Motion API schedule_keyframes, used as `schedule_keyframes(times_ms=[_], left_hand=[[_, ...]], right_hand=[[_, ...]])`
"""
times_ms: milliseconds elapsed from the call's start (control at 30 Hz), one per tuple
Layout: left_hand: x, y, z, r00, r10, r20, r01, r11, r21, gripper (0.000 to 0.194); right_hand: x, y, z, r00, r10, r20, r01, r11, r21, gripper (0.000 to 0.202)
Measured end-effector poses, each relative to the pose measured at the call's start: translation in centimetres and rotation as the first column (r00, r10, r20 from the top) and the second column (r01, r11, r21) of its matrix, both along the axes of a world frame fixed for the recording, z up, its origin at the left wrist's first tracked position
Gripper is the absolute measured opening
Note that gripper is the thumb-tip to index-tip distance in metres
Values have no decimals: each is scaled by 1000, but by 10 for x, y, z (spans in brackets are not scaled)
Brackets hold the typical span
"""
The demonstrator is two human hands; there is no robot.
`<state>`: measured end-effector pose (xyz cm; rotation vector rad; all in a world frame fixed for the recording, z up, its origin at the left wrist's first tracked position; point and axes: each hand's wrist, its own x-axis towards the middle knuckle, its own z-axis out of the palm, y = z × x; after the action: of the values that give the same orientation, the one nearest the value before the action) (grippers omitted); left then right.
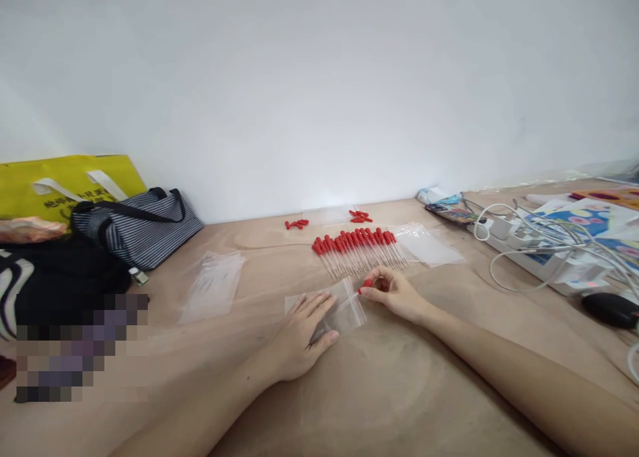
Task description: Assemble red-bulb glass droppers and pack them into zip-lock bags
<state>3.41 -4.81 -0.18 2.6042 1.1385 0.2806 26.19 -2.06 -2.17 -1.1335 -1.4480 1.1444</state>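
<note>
A clear zip bag (355, 312) lies flat on the table, its zip end toward the right. My left hand (303, 327) rests on it, fingers stretched out and pressing it down. My right hand (394, 294) pinches a dropper by its red bulb (368, 283). The thin tube of that dropper points left at the bag's mouth; whether its tip is inside I cannot tell. Just beyond both hands is a row of several droppers (352, 251), red bulbs away from me and clear tubes toward me.
More clear bags lie at left (213, 285) and at right of the row (429, 244). Loose red bulbs (297, 224) sit near the wall. A striped bag (150, 224) and yellow bag (120, 171) stand at left. White cables and a power strip (569, 274) crowd the right.
</note>
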Motion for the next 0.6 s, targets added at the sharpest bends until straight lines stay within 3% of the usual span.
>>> schedule_keyframes(times_ms=[67,167,367,600], left_hand=[[0,0,2,1000,5,-11,-5,1000,-4,51],[2,-1,4,1000,9,-22,-9,1000,-9,51],[2,-1,3,999,5,-54,-5,1000,-4,49],[4,-2,3,999,38,38,-37,999,-25,49]], right_hand=[[8,3,1,987,84,136,-92,994,56,26],[10,5,1,964,183,194,-202,976,82,25],[-3,-1,-2,934,222,279,-269,952,145,23],[-9,-7,4,874,277,398,-362,919,155,23]])
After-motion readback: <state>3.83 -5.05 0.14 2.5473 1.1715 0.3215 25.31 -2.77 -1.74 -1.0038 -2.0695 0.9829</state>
